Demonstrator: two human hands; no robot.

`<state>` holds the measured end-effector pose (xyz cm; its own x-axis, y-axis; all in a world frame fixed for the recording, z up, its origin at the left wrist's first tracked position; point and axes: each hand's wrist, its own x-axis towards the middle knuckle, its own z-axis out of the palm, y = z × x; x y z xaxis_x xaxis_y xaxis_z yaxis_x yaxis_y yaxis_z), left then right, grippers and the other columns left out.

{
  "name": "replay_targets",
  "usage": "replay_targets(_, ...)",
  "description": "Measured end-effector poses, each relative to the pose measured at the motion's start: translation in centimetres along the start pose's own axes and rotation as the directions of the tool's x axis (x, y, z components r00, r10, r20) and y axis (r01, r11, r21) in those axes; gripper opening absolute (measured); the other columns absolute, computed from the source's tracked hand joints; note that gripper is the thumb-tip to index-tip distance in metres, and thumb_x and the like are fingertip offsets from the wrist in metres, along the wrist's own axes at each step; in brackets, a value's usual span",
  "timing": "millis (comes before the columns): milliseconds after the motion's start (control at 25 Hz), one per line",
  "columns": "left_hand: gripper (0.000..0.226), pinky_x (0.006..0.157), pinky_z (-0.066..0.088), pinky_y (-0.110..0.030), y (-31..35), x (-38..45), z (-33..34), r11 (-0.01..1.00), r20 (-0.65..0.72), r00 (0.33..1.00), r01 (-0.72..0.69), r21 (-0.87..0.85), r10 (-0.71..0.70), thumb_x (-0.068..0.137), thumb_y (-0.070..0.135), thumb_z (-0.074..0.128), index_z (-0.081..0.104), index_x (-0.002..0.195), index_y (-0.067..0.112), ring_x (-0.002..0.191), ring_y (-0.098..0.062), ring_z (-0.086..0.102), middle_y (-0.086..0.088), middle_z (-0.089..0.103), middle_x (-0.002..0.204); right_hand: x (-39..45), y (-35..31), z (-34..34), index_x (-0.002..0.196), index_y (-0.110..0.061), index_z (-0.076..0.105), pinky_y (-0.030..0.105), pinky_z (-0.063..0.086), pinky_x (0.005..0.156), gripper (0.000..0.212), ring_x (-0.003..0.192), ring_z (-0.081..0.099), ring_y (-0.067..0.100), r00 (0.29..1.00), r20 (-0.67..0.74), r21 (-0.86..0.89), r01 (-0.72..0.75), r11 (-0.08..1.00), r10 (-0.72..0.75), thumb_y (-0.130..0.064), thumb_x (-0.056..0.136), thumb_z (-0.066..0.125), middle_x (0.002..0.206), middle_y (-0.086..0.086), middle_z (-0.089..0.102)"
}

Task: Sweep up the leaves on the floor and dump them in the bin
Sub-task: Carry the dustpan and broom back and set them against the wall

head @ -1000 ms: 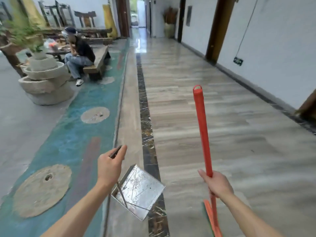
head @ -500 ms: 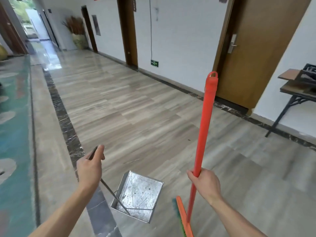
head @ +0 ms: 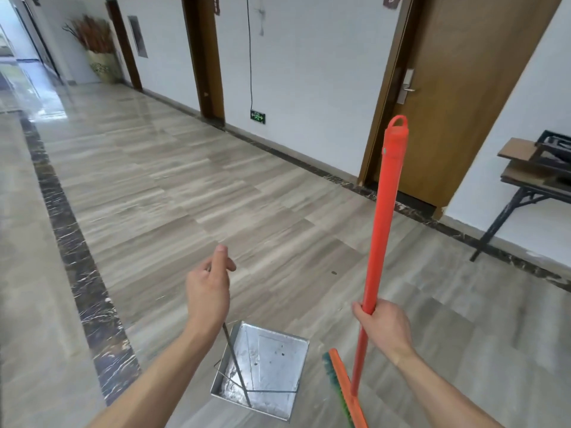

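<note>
Right hand (head: 381, 327) grips the orange broom (head: 381, 242) partway up its upright handle, its green-bristled head near the floor at the lower edge, while the left hand (head: 208, 293) holds the thin metal rod of a shiny metal dustpan (head: 268, 375) hanging between the two arms. Beneath lies a long corridor floor (head: 191, 186) of grey streaked tiles with a dark marble border, white walls and a brown wooden door (head: 457, 97). One small dark speck (head: 333, 273), possibly a leaf, lies on the tiles ahead.

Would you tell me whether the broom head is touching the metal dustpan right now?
Apart. The head view shows a strip of bare floor between the broom head and the right edge of the dustpan.
</note>
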<state>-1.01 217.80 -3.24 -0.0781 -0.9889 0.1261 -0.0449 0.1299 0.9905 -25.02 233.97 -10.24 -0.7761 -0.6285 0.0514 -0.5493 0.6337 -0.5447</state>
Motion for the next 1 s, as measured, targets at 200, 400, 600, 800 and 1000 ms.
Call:
replay_targets(200, 0.051, 0.049, 0.017, -0.03, -1.3, 9.8, 2.9, 0.998, 0.074, 0.996, 0.05, 0.033, -0.052, 0.091, 0.053, 0.047, 0.057, 0.062, 0.012, 0.046, -0.018, 0.021, -0.005, 0.025, 0.051, 7.6, -4.9, 3.1, 0.062, -0.014, 0.063, 0.03, 0.038, 0.057, 0.041, 0.076, 0.066, 0.03, 1.0, 0.022, -0.027, -0.018, 0.999, 0.019, -0.047, 0.085, 0.057, 0.048, -0.004, 0.05)
replay_targets(400, 0.052, 0.048, 0.017, -0.029, -2.7, 19.7, 8.0, 0.997, 0.102, 0.994, 0.034, 0.07, -0.041, 0.093, 0.053, 0.047, 0.057, 0.063, 0.012, 0.042, -0.015, 0.021, 0.001, 0.025, 0.046, 17.7, -6.5, 5.9, 0.068, -0.017, 0.068, 0.033, 0.048, 0.063, 0.04, 0.08, 0.068, 0.03, 1.0, -0.018, -0.02, 0.022, 1.0, -0.023, -0.051, 0.084, 0.056, 0.065, 0.005, 0.069)
replay_targets(600, 0.054, 0.048, 0.02, -0.029, -3.6, 29.5, 15.0, 0.993, 0.065, 0.998, 0.007, 0.121, -0.015, 0.096, 0.051, 0.046, 0.059, 0.065, 0.009, 0.043, -0.015, 0.023, -0.002, 0.028, 0.049, 30.5, -7.5, 7.6, 0.065, -0.018, 0.067, 0.034, 0.051, 0.063, 0.041, 0.074, 0.068, 0.028, 0.998, -0.027, 0.03, 0.062, 0.998, -0.061, -0.053, 0.084, 0.056, 0.06, 0.003, 0.067)
replay_targets(800, 0.052, 0.049, 0.022, -0.03, -3.6, 40.1, 20.7, 0.989, 0.024, 0.998, 0.049, 0.143, -0.052, 0.091, 0.054, 0.047, 0.057, 0.063, 0.011, 0.043, -0.015, 0.025, 0.003, 0.029, 0.045, 43.0, -10.0, 8.4, 0.071, -0.016, 0.071, 0.033, 0.047, 0.064, 0.042, 0.083, 0.068, 0.032, 0.993, -0.013, 0.0, 0.118, 0.993, -0.118, -0.052, 0.085, 0.056, 0.069, 0.009, 0.071)
replay_targets(1000, 0.05, 0.049, 0.017, -0.03, -4.5, 48.5, 24.7, 0.995, 0.023, 0.999, 0.047, 0.087, -0.049, 0.092, 0.049, 0.049, 0.055, 0.061, 0.011, 0.047, -0.018, 0.02, 0.0, 0.024, 0.047, 53.0, -13.3, 9.5, 0.061, -0.014, 0.062, 0.034, 0.046, 0.062, 0.043, 0.082, 0.067, 0.034, 0.989, 0.013, -0.012, 0.146, 0.989, -0.146, -0.049, 0.086, 0.058, 0.069, 0.013, 0.07)
